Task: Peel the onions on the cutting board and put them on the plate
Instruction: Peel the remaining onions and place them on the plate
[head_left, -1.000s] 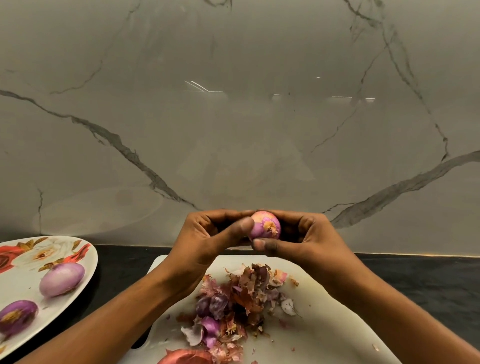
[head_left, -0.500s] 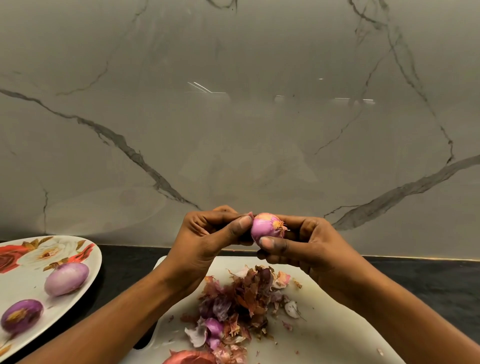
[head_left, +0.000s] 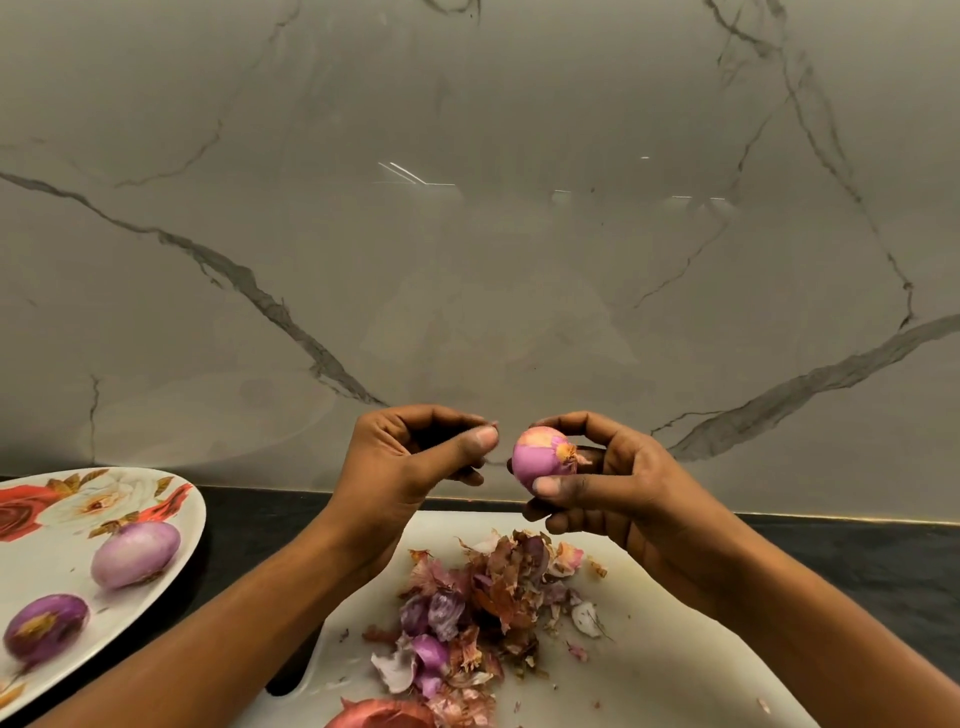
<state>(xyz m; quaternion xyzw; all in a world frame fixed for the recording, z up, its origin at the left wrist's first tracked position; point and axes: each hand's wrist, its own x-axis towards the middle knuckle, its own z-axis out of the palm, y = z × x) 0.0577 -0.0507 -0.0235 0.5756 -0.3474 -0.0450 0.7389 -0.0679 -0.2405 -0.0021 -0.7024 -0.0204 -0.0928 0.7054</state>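
The right hand (head_left: 613, 488) grips a small onion (head_left: 540, 460) in the air above the far edge of the white cutting board (head_left: 675, 649). Its thumb presses on the lower front of the bulb, and the curled fingers wrap over the top and behind. The onion is mostly bare and pink-purple, with an orange-yellow patch of dry skin still stuck on its upper side and around 1 end.

The left hand (head_left: 410, 467) hovers just beside the onion, apart from it by a narrow gap. Its fingers are curled in and the thumb tip is pressed against the forefinger. Nothing can be made out between them.

Under both hands, a loose pile of onion skins (head_left: 483, 608), brown, purple and white, lies in the middle of the board. At the bottom edge of the view, part of a reddish-brown unpeeled onion (head_left: 379, 716) shows on the board.

To the left, a flower-patterned plate (head_left: 171, 499) sits on the dark worktop (head_left: 857, 551), well apart from the hands. It carries 2 peeled onions: a pale lilac one (head_left: 136, 554) and, nearer the viewer, a darker purple one (head_left: 45, 627). A grey marble wall (head_left: 467, 234) with dark veins rises behind.
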